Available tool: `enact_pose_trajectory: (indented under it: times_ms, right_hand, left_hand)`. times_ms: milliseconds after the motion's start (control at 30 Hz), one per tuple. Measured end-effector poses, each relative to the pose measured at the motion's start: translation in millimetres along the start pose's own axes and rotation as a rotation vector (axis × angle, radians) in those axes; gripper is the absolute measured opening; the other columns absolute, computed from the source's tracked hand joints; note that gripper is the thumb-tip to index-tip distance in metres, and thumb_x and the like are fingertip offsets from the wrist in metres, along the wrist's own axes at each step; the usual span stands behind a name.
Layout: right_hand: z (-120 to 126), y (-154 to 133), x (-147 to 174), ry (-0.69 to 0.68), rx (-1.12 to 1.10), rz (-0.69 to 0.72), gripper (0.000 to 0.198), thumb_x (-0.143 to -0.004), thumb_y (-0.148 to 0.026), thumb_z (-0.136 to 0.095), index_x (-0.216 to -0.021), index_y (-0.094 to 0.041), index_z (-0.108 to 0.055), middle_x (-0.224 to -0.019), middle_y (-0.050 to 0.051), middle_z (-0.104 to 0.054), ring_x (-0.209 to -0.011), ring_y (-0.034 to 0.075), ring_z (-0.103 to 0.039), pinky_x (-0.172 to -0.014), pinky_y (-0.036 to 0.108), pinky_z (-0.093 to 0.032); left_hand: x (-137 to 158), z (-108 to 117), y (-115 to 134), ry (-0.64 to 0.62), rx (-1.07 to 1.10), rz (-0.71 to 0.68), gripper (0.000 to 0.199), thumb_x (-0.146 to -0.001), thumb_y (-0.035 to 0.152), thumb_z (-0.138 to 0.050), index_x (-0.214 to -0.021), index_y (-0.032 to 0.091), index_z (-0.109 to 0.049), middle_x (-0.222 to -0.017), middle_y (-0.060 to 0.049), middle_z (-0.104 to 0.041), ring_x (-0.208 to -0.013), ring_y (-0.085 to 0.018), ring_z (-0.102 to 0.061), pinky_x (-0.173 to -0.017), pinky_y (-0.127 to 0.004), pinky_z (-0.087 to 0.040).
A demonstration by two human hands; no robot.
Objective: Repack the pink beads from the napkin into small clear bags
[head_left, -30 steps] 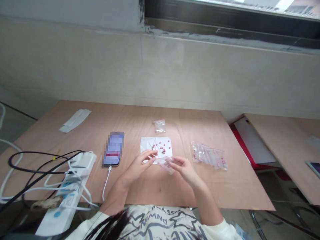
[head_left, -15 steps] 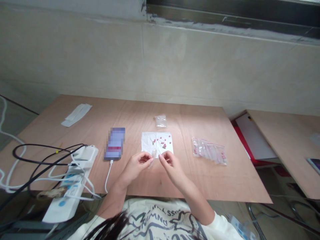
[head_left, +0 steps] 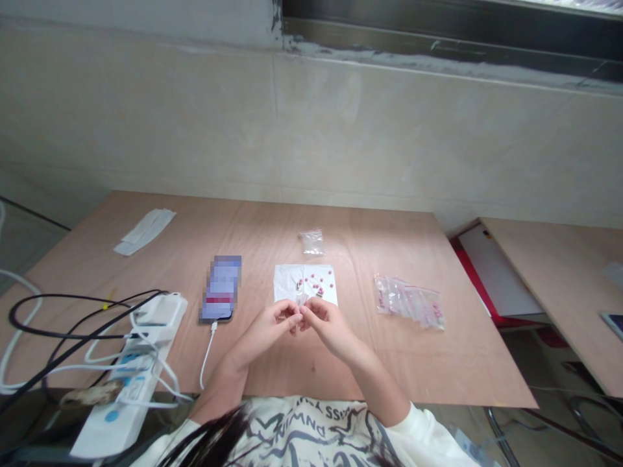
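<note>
My left hand (head_left: 277, 321) pinches a small clear plastic bag (head_left: 300, 297), mostly hidden by the fingers. Thumb and fingers of my right hand (head_left: 325, 321) are pressed together and meet the left fingertips at the bag. What the right fingers hold is too small to make out. Just beyond both hands a white sheet of paper (head_left: 285, 275) lies on the table. Several small pink-red beads (head_left: 322, 281) are scattered over it, along with a few tiny metallic pieces (head_left: 298, 285).
A clear zip bag (head_left: 312, 242) lies behind the paper. Filled bags with pink pieces (head_left: 409, 303) overlap on the right. Left are a phone (head_left: 221, 288) on a white cable, a power strip (head_left: 146, 363) with tangled cords, and white strips (head_left: 145, 231) on the wooden table (head_left: 350, 376).
My right hand has moved left, and its fingertips now meet those of my left hand. The view has tilted slightly, so the table sits a little lower.
</note>
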State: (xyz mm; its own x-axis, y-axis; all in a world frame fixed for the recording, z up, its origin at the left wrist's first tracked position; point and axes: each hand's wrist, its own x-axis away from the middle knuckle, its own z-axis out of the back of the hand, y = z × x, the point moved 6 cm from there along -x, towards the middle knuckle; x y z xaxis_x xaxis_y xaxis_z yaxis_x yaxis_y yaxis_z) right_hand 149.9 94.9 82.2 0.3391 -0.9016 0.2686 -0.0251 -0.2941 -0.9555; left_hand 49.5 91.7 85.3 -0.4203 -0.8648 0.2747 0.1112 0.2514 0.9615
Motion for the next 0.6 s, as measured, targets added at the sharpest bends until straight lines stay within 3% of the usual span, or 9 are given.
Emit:
enact_pose_trajectory:
  times_ms: [100, 200, 400, 600]
  right_hand:
    - [2.8, 6.2, 2.5, 0.001, -0.023, -0.007, 0.031, -0.072, -0.046, -0.052, -0.062, -0.016, -0.050, -0.056, -0.001, -0.054, -0.056, 0.012, -0.053, -0.057, 0.025, -0.040]
    - [-0.3, 15.1, 6.1, -0.082, -0.063, -0.040, 0.032, -0.074, -0.045, -0.051, -0.061, -0.016, -0.051, -0.055, 0.000, -0.055, -0.055, 0.012, -0.052, -0.058, 0.025, -0.040]
    - [-7.0, 17.4, 12.8, -0.148, -0.111, -0.055, 0.029, -0.077, -0.042, -0.046, -0.062, -0.017, -0.050, -0.058, -0.001, -0.054, -0.057, 0.011, -0.049, -0.058, 0.024, -0.038]
    - [-8.9, 12.6, 10.5, -0.149, -0.019, -0.059, 0.020, -0.076, -0.026, -0.046, -0.058, -0.017, -0.047, -0.056, -0.002, -0.049, -0.057, 0.010, -0.047, -0.057, 0.023, -0.036]
  left_hand:
    - [1.1, -4.8, -4.1, -0.008, 0.072, 0.012, 0.017, -0.076, 0.032, -0.051, -0.077, 0.015, -0.050, -0.069, 0.000, -0.055, -0.062, -0.011, -0.052, -0.060, -0.023, -0.043]
    - [5.4, -9.3, -6.6, -0.052, 0.087, 0.016, 0.016, -0.077, 0.030, -0.050, -0.080, 0.014, -0.052, -0.070, -0.002, -0.058, -0.065, -0.012, -0.054, -0.061, -0.025, -0.044]
    - [13.2, -8.3, -10.7, -0.042, -0.001, 0.035, 0.023, -0.077, 0.031, -0.048, -0.064, 0.014, -0.055, -0.066, -0.002, -0.058, -0.067, -0.014, -0.056, -0.064, -0.026, -0.045]
    - [11.8, -3.3, -18.7, 0.017, 0.041, 0.072, 0.021, -0.075, 0.030, -0.050, -0.062, 0.014, -0.051, -0.059, 0.001, -0.056, -0.060, -0.011, -0.055, -0.060, -0.024, -0.044]
